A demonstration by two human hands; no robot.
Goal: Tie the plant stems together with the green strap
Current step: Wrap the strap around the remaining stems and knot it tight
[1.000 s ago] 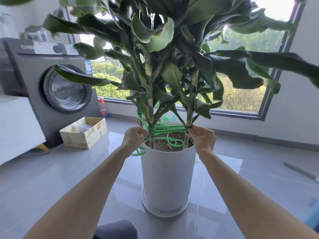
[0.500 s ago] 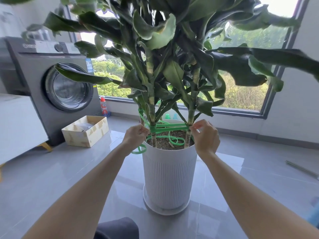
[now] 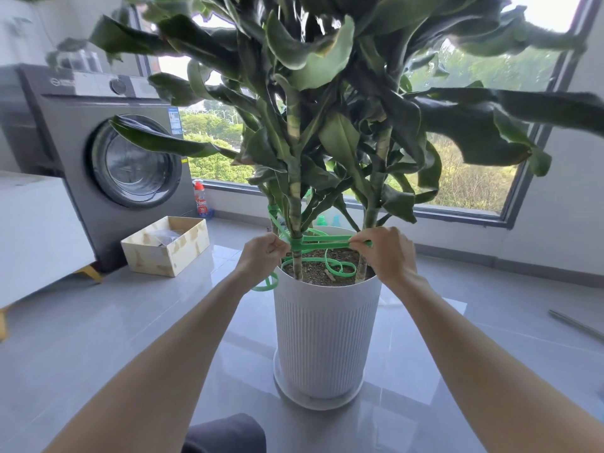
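A tall leafy plant grows from a white ribbed pot (image 3: pixel 327 341) on the floor. Its left stem (image 3: pixel 295 204) and right stem (image 3: pixel 372 207) rise from the soil. A green strap (image 3: pixel 323 242) runs taut between the two stems just above the pot's rim, with loose loops lying on the soil and one loop hanging outside the pot at the left. My left hand (image 3: pixel 261 253) pinches the strap beside the left stem. My right hand (image 3: pixel 385 253) pinches the strap at the right stem, hiding part of that stem's base.
A grey washing machine (image 3: pixel 108 158) stands at the left, with a white cabinet (image 3: pixel 36 233) in front of it. An open cardboard box (image 3: pixel 166 246) lies on the floor. A bottle (image 3: pixel 200 199) stands under the window. A thin rod (image 3: pixel 575 325) lies at right.
My right hand has risen from the pot's rim and moved inward to pinch the strap at the right stem. My left hand has stayed at the left stem.
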